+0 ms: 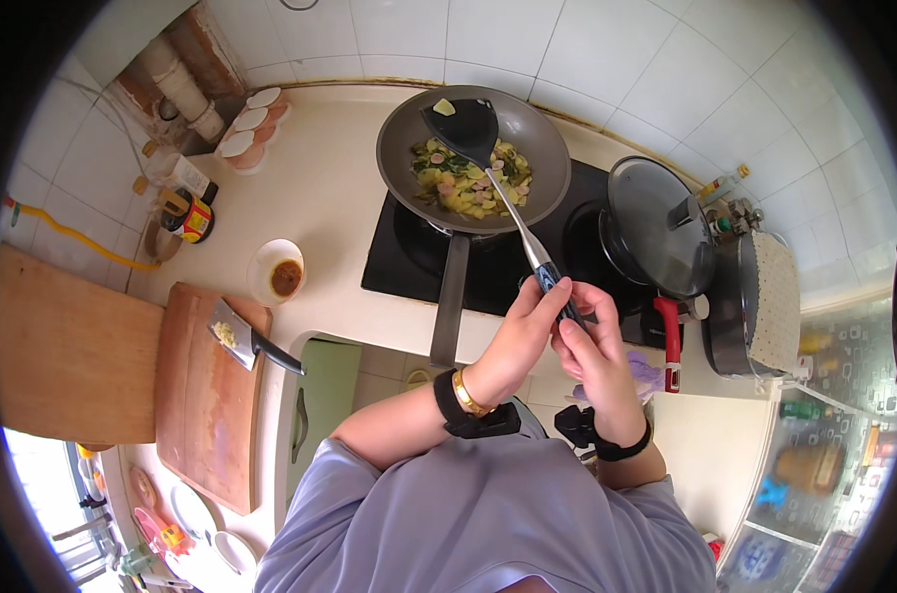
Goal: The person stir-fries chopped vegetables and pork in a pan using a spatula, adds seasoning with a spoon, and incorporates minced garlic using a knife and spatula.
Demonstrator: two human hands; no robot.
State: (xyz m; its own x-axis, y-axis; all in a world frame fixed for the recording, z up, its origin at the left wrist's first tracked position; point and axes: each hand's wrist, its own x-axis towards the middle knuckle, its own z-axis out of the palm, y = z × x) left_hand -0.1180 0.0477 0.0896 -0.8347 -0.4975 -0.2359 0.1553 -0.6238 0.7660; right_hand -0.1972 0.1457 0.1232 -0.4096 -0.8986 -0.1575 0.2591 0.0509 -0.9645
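Evidently, the cooking in the frying pan [393, 166] is under way: sliced pale pieces, green leaves and pinkish rounds lie mixed as food [466, 198] across its bottom, seemingly past the chopping stage, though how cooked they are I cannot tell. What looks left to do is more turning, and perhaps adding the brown liquid in the bowl [261, 269], on the desk [336, 188] to the pan's left, and the chopped pale heap [225, 334] on the knife [244, 353], which lies on the cutting board [202, 415] farther left and nearer the person than the pan.

The spatula [514, 210] slants over the pan, its black blade above the far part of the food with one pale piece on it (whether the blade touches the pan is unclear).

Both hands meet at the spatula's handle, nearer the person than the pan and to its right: the left hand [518, 334] has its grip closed round the handle, thumb along the top; the right hand [597, 348] grasps the handle's lower end with bent fingers. Both forearms angle inward, elbows low, while the pan's own handle is held by neither.
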